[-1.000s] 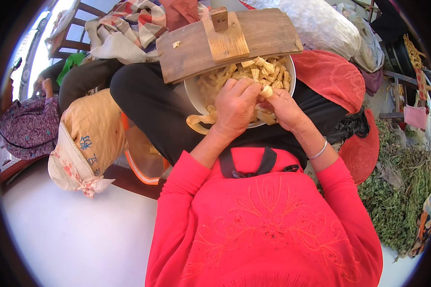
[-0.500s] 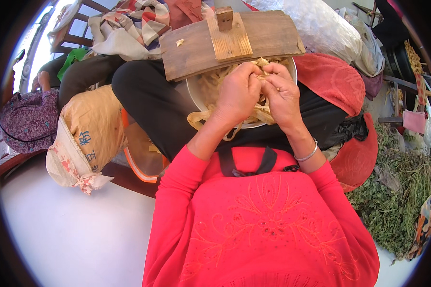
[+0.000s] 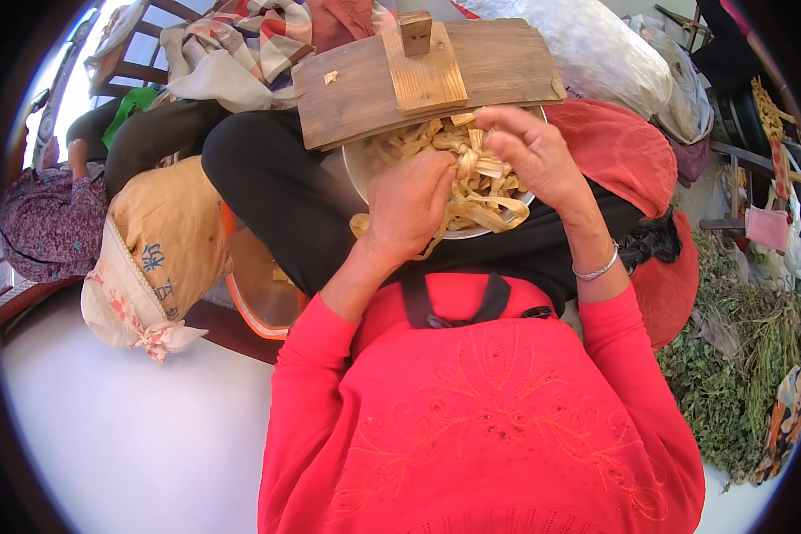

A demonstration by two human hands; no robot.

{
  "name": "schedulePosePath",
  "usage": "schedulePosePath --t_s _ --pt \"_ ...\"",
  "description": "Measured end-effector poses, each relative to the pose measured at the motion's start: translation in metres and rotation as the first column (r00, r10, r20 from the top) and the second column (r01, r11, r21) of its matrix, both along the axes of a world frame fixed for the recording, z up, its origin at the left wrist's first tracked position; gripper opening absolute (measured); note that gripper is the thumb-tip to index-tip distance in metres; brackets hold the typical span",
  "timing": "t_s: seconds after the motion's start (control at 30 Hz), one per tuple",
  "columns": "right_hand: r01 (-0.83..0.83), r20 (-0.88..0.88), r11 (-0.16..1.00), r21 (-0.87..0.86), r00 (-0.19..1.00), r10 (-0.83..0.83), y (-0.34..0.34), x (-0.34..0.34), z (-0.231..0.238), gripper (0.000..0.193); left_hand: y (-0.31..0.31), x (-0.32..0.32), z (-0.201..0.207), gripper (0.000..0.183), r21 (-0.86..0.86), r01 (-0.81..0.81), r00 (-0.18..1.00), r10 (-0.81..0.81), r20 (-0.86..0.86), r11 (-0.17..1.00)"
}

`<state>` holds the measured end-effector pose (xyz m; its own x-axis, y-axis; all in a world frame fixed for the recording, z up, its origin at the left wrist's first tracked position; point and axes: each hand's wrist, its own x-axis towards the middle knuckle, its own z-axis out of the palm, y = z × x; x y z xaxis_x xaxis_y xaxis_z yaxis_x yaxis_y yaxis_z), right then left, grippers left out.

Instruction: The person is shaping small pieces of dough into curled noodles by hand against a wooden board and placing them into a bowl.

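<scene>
A white basin [image 3: 354, 169] rests between my legs, heaped with flat tan strips [image 3: 498, 185], some looped over its near rim. My left hand [image 3: 409, 203] is closed at the basin's left side, pinching one of these strips; its fingertips meet over the pile. Above the right part of the heap is my right hand [image 3: 543, 165], its fingers stretched and apart, with nothing seen in its grip. Behind the basin a brown wooden board [image 3: 338, 102] with a block handle covers the far edge, and a small tan scrap lies on it.
A tied tan cloth sack [image 3: 169, 240] stands at left beside an orange-edged bag [image 3: 262, 285]. Red cloth [image 3: 618, 151] lies over my right leg. Dried green plants [image 3: 730, 383] are heaped at right. Another person's sleeve [image 3: 53, 218] shows at far left.
My hands, together over the basin before, have parted. The left has moved down and left with a strip; the right has shifted right and its fingers have opened.
</scene>
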<state>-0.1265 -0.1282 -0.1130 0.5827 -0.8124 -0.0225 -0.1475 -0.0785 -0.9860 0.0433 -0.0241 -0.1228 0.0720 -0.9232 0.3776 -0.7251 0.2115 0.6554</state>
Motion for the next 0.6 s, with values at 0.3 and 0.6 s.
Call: schedulePosePath --t_s 0.3,0.6 --pt "-0.315 -0.448 0.911 -0.266 0.877 0.173 0.0 -0.02 0.009 0.023 -0.017 0.009 -0.007 0.015 0.258 0.037 0.999 -0.035 -0.014 0.965" --pt "-0.254 -0.295 0.674 -0.694 0.954 0.055 -0.021 -0.006 0.027 0.03 -0.023 0.029 0.0 0.028 0.436 0.302 0.814 0.008 -0.581 0.848"
